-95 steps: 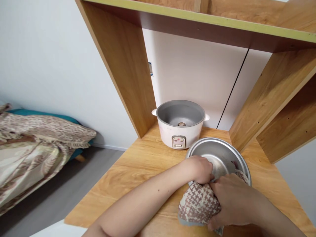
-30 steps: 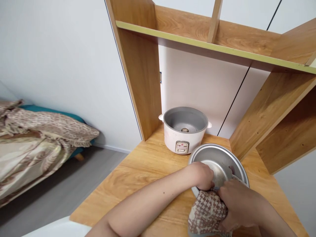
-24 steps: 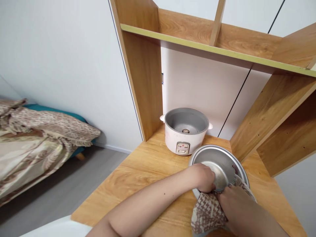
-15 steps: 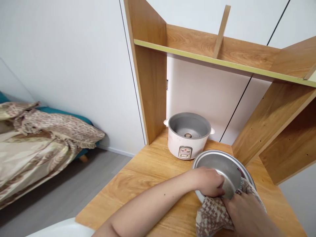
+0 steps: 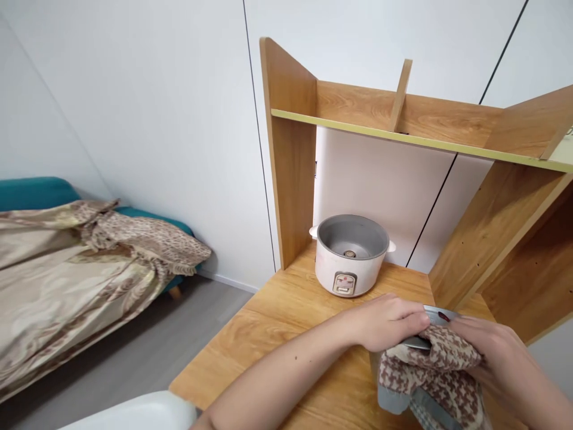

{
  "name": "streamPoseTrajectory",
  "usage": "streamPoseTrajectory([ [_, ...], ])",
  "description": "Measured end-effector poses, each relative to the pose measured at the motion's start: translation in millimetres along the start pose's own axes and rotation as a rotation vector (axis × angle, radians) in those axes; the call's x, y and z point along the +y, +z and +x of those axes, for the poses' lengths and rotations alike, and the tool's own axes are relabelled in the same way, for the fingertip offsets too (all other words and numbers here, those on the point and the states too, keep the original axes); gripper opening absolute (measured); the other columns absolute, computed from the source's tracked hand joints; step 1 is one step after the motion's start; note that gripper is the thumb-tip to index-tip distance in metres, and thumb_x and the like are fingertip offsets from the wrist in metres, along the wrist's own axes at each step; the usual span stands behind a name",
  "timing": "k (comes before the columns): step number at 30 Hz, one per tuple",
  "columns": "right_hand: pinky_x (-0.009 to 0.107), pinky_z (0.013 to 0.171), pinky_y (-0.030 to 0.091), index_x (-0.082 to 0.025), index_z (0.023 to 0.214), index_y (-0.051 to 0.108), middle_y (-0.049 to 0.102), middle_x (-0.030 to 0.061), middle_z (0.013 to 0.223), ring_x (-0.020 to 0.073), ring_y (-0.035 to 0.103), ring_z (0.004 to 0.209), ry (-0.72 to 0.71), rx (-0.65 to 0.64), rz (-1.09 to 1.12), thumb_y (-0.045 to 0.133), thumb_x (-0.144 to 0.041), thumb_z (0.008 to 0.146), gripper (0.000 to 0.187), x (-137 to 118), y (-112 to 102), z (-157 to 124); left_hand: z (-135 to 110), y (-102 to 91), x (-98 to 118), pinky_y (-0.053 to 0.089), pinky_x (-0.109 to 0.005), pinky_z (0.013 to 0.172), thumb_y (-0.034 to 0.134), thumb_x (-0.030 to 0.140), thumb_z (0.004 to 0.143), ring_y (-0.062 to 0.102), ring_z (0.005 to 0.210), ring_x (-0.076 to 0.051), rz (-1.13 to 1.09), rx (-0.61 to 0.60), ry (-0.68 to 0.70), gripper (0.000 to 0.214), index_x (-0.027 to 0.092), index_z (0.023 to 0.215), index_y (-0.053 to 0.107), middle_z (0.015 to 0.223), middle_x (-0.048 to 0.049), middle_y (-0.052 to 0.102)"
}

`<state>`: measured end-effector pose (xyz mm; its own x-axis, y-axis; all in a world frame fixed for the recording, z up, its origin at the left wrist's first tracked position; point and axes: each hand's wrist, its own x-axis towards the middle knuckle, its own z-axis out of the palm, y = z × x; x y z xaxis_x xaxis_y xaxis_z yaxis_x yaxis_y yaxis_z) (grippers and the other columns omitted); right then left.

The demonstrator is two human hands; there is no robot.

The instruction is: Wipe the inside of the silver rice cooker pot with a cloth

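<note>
A grey metal rice cooker inner pot (image 5: 433,311) is tilted at the lower right of the desk, mostly hidden behind my hands and a cloth. My left hand (image 5: 394,322) grips the pot's rim, thumb and fingers closed over it. The brown-and-white patterned cloth (image 5: 441,385) hangs over the near side of the pot. Closed on that cloth at the pot's right side is my right hand (image 5: 495,346), its fingertips partly covered. Behind the pot stands the white rice cooker body (image 5: 351,275), lidless, its grey inside showing a round metal button.
Around the wooden desktop (image 5: 255,352) rises a wooden shelf unit (image 5: 293,191) against the white wall. At the lower left is a white curved chair part (image 5: 147,412). A bed with a patterned cover (image 5: 107,286) stands further left, beyond grey floor.
The pot has gone from lying open-side up to being tilted, with its inside turned out of sight. My left hand has moved from inside it to the rim. The view has shifted.
</note>
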<state>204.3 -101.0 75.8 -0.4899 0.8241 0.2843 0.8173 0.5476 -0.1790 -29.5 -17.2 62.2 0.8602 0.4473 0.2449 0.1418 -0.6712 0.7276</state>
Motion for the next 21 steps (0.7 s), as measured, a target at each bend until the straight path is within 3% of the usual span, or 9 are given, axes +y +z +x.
streamPoseTrajectory([
  [3, 0.028, 0.068, 0.052, -0.027, 0.094, 0.071, 0.074, 0.0033, 0.087, 0.0201, 0.069, 0.077, -0.046, 0.024, 0.088, 0.06, -0.029, 0.093, 0.011, 4, -1, 3, -3, 2.2, 9, 0.037, -0.029, 0.064, 0.042, 0.057, 0.097, 0.052, 0.068, -0.015, 0.099, -0.044, -0.07, 0.039, 0.022, 0.086, 0.056, 0.071, 0.0012, 0.055],
  [7, 0.031, 0.072, 0.054, -0.027, 0.097, 0.072, 0.073, 0.0053, 0.09, 0.0214, 0.068, 0.08, -0.062, 0.074, 0.13, 0.06, -0.039, 0.096, 0.017, 13, -3, 2, -3, 4.9, 23, 0.044, -0.032, 0.073, 0.051, 0.062, 0.091, 0.061, 0.085, -0.02, 0.127, -0.068, -0.065, 0.045, 0.022, 0.11, 0.061, 0.095, -0.005, 0.067],
  [13, 0.035, 0.074, 0.055, -0.025, 0.108, 0.075, 0.074, 0.0102, 0.097, 0.0239, 0.068, 0.085, -0.094, 0.24, 0.246, 0.06, -0.048, 0.096, 0.03, 26, -5, 3, 1, 16.7, 25, 0.045, -0.031, 0.072, 0.053, 0.062, 0.091, 0.063, 0.082, -0.019, -0.06, 0.106, -0.158, 0.05, 0.018, 0.11, 0.066, 0.092, -0.0053, 0.071],
  [19, 0.036, 0.076, 0.06, -0.024, 0.102, 0.076, 0.078, 0.0097, 0.1, 0.0266, 0.074, 0.086, 0.178, 0.363, 0.359, 0.07, -0.051, 0.088, 0.031, 40, -5, 6, -3, 23.2, 19, 0.048, -0.035, 0.087, 0.055, 0.046, 0.094, 0.064, 0.096, -0.02, -0.285, 0.292, -0.108, 0.041, 0.019, 0.121, 0.068, 0.112, -0.0079, 0.074],
  [21, 0.037, 0.08, 0.061, -0.024, 0.098, 0.075, 0.079, 0.009, 0.099, 0.0272, 0.075, 0.09, 0.277, 0.444, 0.383, 0.067, -0.055, 0.088, 0.034, 46, -6, 5, -5, 23.4, 20, 0.047, -0.033, 0.08, 0.052, 0.044, 0.095, 0.061, 0.085, -0.018, -0.273, 0.309, -0.118, 0.039, 0.019, 0.12, 0.069, 0.101, -0.0056, 0.073],
])
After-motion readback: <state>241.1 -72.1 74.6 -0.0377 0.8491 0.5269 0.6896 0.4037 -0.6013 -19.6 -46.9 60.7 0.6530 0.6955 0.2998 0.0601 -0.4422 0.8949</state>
